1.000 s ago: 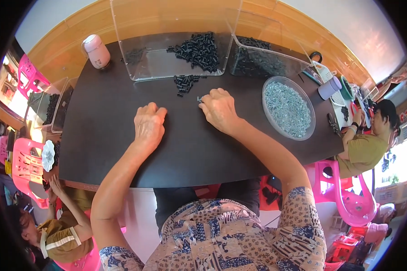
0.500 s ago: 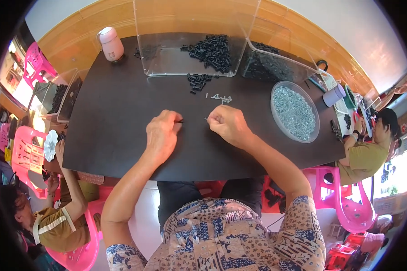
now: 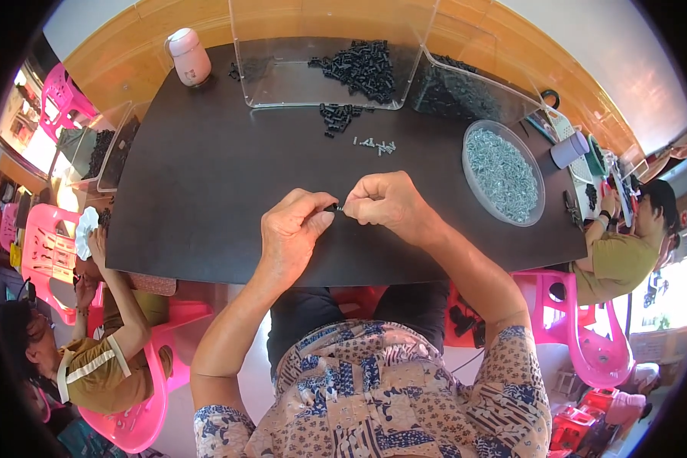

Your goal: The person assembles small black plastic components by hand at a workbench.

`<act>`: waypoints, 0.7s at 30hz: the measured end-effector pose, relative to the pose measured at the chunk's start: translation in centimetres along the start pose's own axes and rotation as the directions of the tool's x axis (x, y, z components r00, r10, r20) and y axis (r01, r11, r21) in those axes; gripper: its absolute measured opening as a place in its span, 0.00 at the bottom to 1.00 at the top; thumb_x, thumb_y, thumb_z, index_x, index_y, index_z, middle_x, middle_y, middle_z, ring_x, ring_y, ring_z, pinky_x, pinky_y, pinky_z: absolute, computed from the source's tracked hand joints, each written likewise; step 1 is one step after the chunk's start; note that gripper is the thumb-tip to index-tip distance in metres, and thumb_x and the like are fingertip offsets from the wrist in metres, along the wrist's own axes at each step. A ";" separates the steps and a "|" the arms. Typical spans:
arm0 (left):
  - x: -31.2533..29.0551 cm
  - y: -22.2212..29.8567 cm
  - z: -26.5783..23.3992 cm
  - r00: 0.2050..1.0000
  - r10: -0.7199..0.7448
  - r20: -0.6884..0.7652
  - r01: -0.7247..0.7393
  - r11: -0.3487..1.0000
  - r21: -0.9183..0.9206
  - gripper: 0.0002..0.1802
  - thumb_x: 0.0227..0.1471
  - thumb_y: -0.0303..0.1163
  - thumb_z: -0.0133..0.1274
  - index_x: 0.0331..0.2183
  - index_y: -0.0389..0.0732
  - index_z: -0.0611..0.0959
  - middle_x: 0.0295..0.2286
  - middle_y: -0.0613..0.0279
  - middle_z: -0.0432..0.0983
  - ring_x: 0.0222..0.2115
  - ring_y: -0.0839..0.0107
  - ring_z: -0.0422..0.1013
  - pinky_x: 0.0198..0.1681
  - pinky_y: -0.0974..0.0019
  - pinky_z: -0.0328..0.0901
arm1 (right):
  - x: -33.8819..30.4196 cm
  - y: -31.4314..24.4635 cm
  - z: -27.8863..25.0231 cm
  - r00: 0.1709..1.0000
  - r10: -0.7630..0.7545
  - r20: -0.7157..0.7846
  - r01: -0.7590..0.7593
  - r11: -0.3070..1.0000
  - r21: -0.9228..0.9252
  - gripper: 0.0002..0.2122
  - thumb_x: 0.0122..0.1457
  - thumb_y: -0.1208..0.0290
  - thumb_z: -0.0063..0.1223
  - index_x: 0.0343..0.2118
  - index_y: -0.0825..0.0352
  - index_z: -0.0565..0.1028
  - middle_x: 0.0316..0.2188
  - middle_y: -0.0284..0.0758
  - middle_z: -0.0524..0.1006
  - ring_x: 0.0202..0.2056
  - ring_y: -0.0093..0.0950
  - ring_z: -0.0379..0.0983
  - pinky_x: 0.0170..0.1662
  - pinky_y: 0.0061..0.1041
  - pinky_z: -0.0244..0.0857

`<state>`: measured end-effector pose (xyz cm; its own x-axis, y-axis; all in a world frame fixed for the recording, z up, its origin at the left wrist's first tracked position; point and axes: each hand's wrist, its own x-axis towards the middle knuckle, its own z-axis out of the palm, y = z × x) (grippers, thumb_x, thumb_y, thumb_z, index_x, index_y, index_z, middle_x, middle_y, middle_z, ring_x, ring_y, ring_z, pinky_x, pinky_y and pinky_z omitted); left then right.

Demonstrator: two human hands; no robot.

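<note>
Over the middle of the dark table, my left hand (image 3: 288,229) pinches a small black plastic part (image 3: 331,207) between thumb and fingers. My right hand (image 3: 389,204) is closed in a pinch on a tiny silvery metal piece (image 3: 341,208), whose exact kind is too small to make out. The two pieces meet or nearly meet between the fingertips; the fingers partly hide them. Beyond my hands lie several loose silvery pieces (image 3: 377,145) and a small heap of black parts (image 3: 337,118). A round clear tub (image 3: 466,166) of silvery pieces stands to the right.
A clear bin (image 3: 324,105) with a pile of black parts stands at the back, another clear bin (image 3: 473,107) beside it. A pink bottle (image 3: 189,58) is at the back left, a lilac cup (image 3: 569,150) at the right. Other people sit on both sides near pink chairs (image 3: 599,343).
My hands have come together, the right moving left and the left moving right, bringing the silvery piece to the black part. The view has tilted slightly, shifting the table upward.
</note>
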<state>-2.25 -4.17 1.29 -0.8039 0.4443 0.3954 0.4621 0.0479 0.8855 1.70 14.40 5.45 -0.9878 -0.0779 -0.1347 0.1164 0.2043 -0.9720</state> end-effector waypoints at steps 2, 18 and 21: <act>-0.3 0.3 0.1 1.000 -0.007 0.012 0.006 0.999 0.042 0.09 0.44 0.22 0.57 0.33 0.35 0.81 0.24 0.66 0.72 0.25 0.79 0.67 0.27 0.76 0.63 | 0.0 -0.2 -0.1 0.999 0.033 0.010 -0.033 0.999 0.004 0.06 0.45 0.75 0.53 0.25 0.72 0.75 0.20 0.28 0.73 0.23 0.14 0.65 0.25 0.14 0.57; -2.0 0.8 0.0 0.996 -0.087 -0.019 0.083 0.986 -0.144 0.06 0.46 0.22 0.57 0.30 0.31 0.79 0.25 0.65 0.70 0.25 0.78 0.66 0.30 0.76 0.62 | 0.0 0.6 1.4 0.999 0.022 -0.033 -0.023 0.999 -0.033 0.09 0.50 0.69 0.58 0.23 0.71 0.76 0.17 0.29 0.73 0.19 0.14 0.65 0.22 0.13 0.57; -1.8 0.3 0.0 0.979 -0.204 -0.022 0.191 0.943 -0.274 0.08 0.45 0.21 0.57 0.32 0.31 0.81 0.25 0.65 0.72 0.24 0.78 0.67 0.30 0.76 0.63 | 1.0 0.3 1.2 0.995 0.082 -0.057 -0.082 0.997 0.002 0.09 0.50 0.68 0.58 0.22 0.70 0.76 0.17 0.29 0.73 0.19 0.14 0.65 0.22 0.13 0.58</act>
<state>-0.64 -5.01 0.84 -0.8892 0.4056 0.2116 0.1800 -0.1149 0.9769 0.86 13.22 4.74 -0.9792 -0.0051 -0.2026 0.1971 0.2081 -0.9580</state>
